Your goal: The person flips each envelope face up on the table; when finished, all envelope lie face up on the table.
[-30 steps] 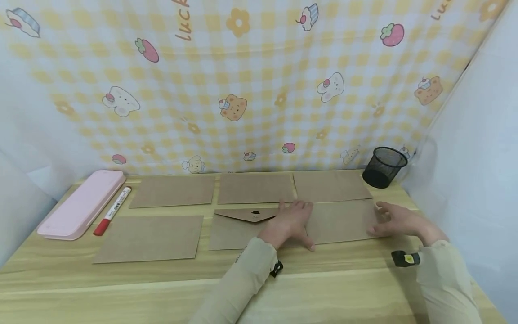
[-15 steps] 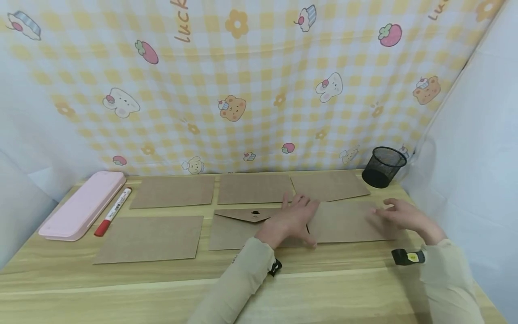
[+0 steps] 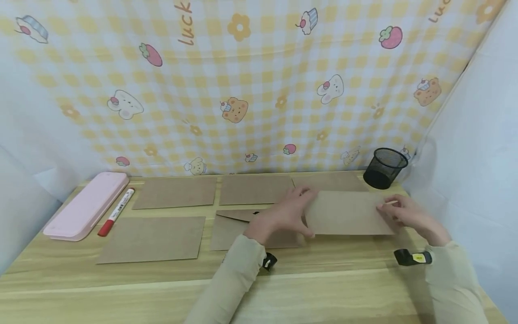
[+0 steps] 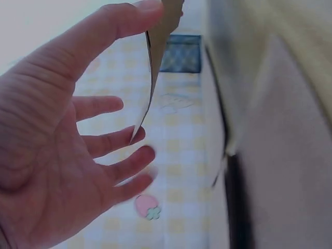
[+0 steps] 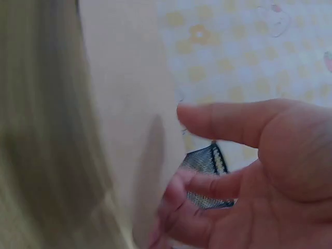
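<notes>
Brown envelope (image 3: 348,212) lifted off tabletop (image 3: 323,288), held at both ends: left hand (image 3: 279,218) pinching left edge, right hand (image 3: 404,215) pinching right edge. Light pinch risked: envelope could slip, or be dragged across open-flap envelope (image 3: 238,225) alongside.

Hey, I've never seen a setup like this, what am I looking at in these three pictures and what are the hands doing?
A person wears three cameras: one on the head, looking down at a wooden table, and one on each wrist, showing that hand up close. Together the left hand and right hand hold a brown envelope by its ends, lifted off the table. More brown envelopes lie flat in rows, one with its flap showing. At the left lie a pink case and a red marker; at the back right stands a black mesh cup.
</notes>
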Motion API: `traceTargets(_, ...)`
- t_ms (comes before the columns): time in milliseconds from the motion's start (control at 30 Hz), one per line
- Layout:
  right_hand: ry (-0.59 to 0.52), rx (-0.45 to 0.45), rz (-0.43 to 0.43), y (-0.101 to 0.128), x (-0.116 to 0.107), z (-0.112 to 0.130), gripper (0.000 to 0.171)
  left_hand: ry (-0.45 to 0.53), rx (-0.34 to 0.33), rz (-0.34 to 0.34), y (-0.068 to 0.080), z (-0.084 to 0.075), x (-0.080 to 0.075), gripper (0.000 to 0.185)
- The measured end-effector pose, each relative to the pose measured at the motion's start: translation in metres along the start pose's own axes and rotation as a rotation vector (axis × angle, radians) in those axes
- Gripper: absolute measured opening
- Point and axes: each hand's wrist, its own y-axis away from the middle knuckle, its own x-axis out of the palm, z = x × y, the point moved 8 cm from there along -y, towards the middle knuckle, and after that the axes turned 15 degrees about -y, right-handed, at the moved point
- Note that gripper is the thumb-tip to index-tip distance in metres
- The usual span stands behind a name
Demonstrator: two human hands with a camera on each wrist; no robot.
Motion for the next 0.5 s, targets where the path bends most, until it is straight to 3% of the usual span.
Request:
traceTargets(100, 0.035, -0.086, -0.051, 0.003, -0.003, 0.011, 0.050, 0.163, 0.012, 0.008, 0.006, 0.004, -0.008, 0.102)
traceTargets(233, 0.060, -0.146, -0.076, 0.007, -0.001, 0.026, 0.050, 0.308, 0.019, 0.026, 0.015, 0.009, -0.018, 0.102)
traceTargets(367, 0.016, -0.167, -0.049, 0.011, 0.007, 0.039, 0.054, 0.309, 0.027, 0.012, 0.023, 0.012, -0.028, 0.103)
traceTargets(500, -0.034, -0.189, -0.041, 0.014, 0.015, 0.051, 0.057, 0.228, 0.038, -0.023, 0.029, 0.015, -0.039, 0.100)
